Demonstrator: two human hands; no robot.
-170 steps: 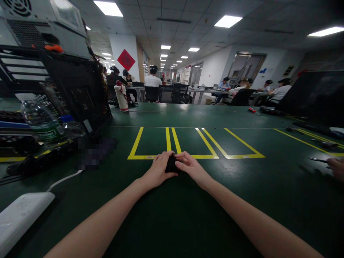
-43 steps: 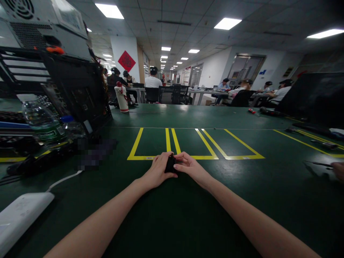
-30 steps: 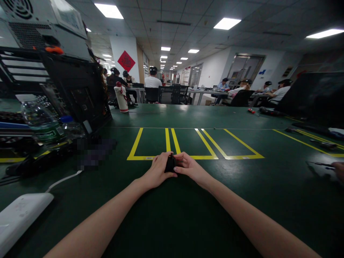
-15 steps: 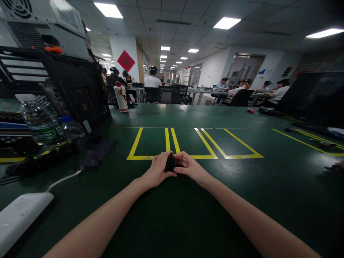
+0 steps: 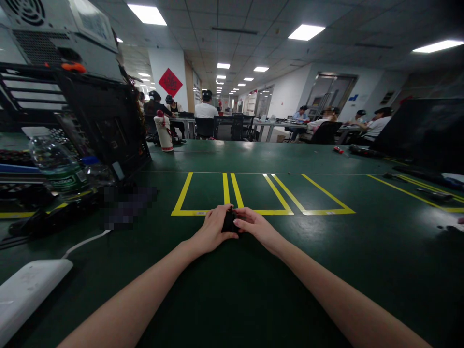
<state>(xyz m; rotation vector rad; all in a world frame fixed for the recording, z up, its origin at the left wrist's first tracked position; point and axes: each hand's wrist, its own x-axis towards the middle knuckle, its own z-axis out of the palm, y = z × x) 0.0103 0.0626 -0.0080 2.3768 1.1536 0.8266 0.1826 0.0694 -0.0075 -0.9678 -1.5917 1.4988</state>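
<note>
Bottle (image 5: 60, 166) of clear plastic, green-labelled, stands at the left with a white block (image 5: 34, 292) on the near side of it, its white cord running toward a dark blurred patch. Just right of the bottle rises a black metal frame (image 5: 108, 130), a grey metal case (image 5: 72, 36) on top, and past it on the far side a white cylinder (image 5: 165, 133) with a red top leans slightly. At the middle of the green table (image 5: 232, 295), the left hand (image 5: 213, 227) curls round the left side of a small black object (image 5: 229, 221), thumb on the near side; the right hand (image 5: 259, 227) holds its right side between narrowed thumb and fingers. Yellow tape (image 5: 275, 211) lies just beyond the hands; dark tools (image 5: 435, 194) lie far right
</note>
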